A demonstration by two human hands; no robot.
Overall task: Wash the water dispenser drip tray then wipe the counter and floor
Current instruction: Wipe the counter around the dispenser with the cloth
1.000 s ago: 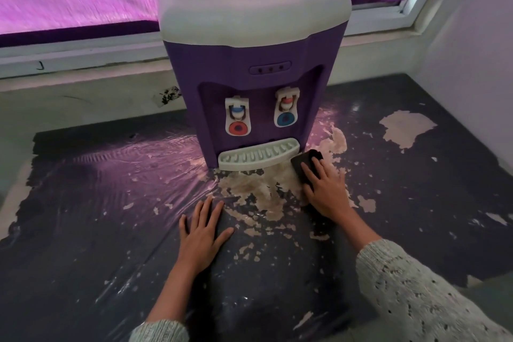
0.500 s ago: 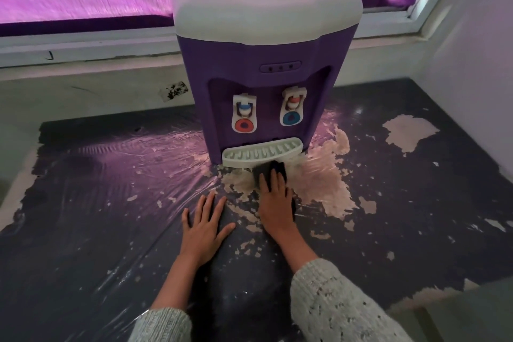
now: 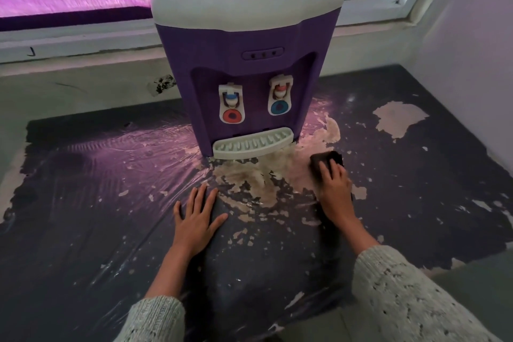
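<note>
- The right hand (image 3: 334, 189) presses a small dark cloth or sponge (image 3: 326, 161) flat on the worn dark counter surface (image 3: 416, 203), just to the right of the pale beige plastic drip tray (image 3: 252, 144). The fingers lie nearly straight over the cloth; I cannot tell if the thumb pinches it.
- The left hand (image 3: 195, 219) lies released, fingers spread, flat on the same surface, well apart from the cloth.
- The drip tray sits in its place at the foot of the purple and white water dispenser (image 3: 244, 64), so the washing seems done and the wiping is in hand.
- Risk: the dark coating is already flaking, with pale bare patches in front of the tray. Hard rubbing could tear off more flakes and spread them.
- Risk: the surface looks wet and shiny. The supporting left hand could slip if weight leans on it.
- Risk: a wide stroke to the left could hit the tray and knock it loose from the dispenser.
</note>
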